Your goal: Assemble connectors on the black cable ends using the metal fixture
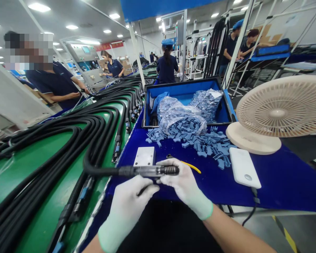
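Both of my hands wear white gloves with green cuffs. My right hand [183, 182] grips the end of a black cable connector [150, 171], with fingers above and thumb below. The connector lies level and has a clear-grey housing with a ribbed dark tip; its thick black cable bends away to the left. Just below the housing, my left hand [134, 196] has its thumb and forefinger pressed together. Whatever it pinches is hidden. Behind the connector sits a pale metal block [144, 156] with holes. A yellow-handled tool [192, 167] lies partly behind my right hand.
Loose blue plastic clips [200, 140] spill from a clear bag before a blue bin [183, 88]. To the right stand a beige fan [276, 112] and a white power bank [244, 168] with a cord. Black cables [68, 140] cover the green table. Several co-workers stand beyond.
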The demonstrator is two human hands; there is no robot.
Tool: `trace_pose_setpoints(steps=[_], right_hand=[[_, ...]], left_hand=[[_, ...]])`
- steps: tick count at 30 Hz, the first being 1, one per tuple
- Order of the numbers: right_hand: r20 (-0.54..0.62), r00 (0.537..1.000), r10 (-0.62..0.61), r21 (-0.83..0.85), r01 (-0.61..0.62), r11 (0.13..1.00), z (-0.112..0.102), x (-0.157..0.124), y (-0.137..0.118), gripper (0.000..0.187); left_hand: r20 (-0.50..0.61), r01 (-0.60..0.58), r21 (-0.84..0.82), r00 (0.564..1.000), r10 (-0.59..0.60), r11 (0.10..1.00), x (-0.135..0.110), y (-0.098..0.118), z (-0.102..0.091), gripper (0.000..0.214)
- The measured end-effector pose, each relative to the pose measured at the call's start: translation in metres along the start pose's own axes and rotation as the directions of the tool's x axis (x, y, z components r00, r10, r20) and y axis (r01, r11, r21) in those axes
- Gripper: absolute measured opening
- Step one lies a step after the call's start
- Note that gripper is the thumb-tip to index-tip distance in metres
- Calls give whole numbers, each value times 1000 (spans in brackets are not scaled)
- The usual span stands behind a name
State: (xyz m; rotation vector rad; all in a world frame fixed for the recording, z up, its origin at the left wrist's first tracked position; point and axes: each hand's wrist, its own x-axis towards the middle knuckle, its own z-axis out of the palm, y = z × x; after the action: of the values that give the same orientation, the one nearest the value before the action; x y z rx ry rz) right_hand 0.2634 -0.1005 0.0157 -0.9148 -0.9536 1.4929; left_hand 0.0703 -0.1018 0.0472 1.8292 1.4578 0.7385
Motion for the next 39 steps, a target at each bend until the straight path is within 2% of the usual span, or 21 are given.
trace_pose_setpoints(steps=[1, 2, 3, 4, 5, 6, 7, 8, 9, 11, 13, 16, 19, 23, 26, 28, 32, 34, 37, 39], right_hand=[[-23, 1000, -19, 12, 20, 1000, 4, -4, 0, 43], [23, 999, -29, -16, 30, 999, 7, -7, -1, 44], [150, 988, -31, -93, 46, 995, 9, -9, -3, 46], [311, 950, -25, -224, 99, 970, 8, -7, -7, 45], [429, 903, -1, -408, 194, 892, 4, -2, -12, 40], [467, 884, 30, -602, 293, 743, -4, 7, -19, 34], [449, 894, 18, -760, 371, 534, -15, 19, -25, 23], [280, 957, -80, -931, 291, 221, -30, 33, -31, 18], [167, 978, -127, -977, 181, 109, -45, 48, -37, 20], [59, 983, -173, -998, 61, 5, -76, 76, -42, 27], [24, 983, -181, -999, 16, -45, -98, 95, -41, 27], [22, 981, -192, -998, 11, -55, -112, 104, -29, 21], [25, 973, -229, -1000, 27, 6, -114, 101, -19, 17], [76, 962, -262, -975, 126, 180, -112, 100, -15, 17], [118, 958, -260, -923, 202, 326, -110, 99, -18, 23], [139, 959, -246, -890, 230, 395, -104, 96, -22, 27], [202, 955, -217, -828, 285, 483, -73, 93, -34, 27], [304, 928, -217, -805, 372, 462, -48, 96, -40, 26], [490, 857, -158, -761, 509, 402, -9, 107, -46, 22], [543, 832, -112, -741, 538, 401, 13, 117, -45, 14]], left_hand=[[-5, 77, -146, 997, -78, 986, -6, -4, 0, 20], [-20, 151, -345, 986, -168, 926, -10, -8, -2, 24], [-51, 189, -555, 964, -259, 810, -11, -12, -5, 26], [-84, 172, -731, 937, -338, 660, -10, -14, -9, 26], [-126, 112, -846, 908, -400, 521, -7, -15, -14, 25], [-167, 44, -901, 883, -438, 431, -3, -15, -20, 24], [-199, -7, -917, 874, -444, 399, 2, -13, -26, 24], [-231, -45, -910, 881, -413, 413, 7, -9, -33, 23], [-262, -80, -888, 897, -356, 454, 13, -5, -39, 21], [-316, -144, -817, 922, -225, 558, 26, 5, -48, 19], [-354, -208, -743, 929, -110, 637, 43, 13, -54, 20], [-391, -303, -642, 920, 39, 704, 75, 20, -56, 21], [-396, -330, -559, 912, 104, 761, 106, 17, -53, 21], [-367, -268, -511, 927, 75, 817, 125, 8, -44, 23], [-368, -245, -492, 928, 56, 835, 124, 0, -38, 26], [-390, -231, -468, 920, 35, 853, 122, -4, -35, 28], [-414, -202, -431, 910, 6, 880, 124, -10, -32, 34], [-386, -189, -421, 922, 14, 887, 126, -12, -33, 34], [-332, -183, -395, 942, 46, 901, 128, -11, -38, 32], [-313, -185, -366, 947, 67, 912, 129, -11, -42, 32]])
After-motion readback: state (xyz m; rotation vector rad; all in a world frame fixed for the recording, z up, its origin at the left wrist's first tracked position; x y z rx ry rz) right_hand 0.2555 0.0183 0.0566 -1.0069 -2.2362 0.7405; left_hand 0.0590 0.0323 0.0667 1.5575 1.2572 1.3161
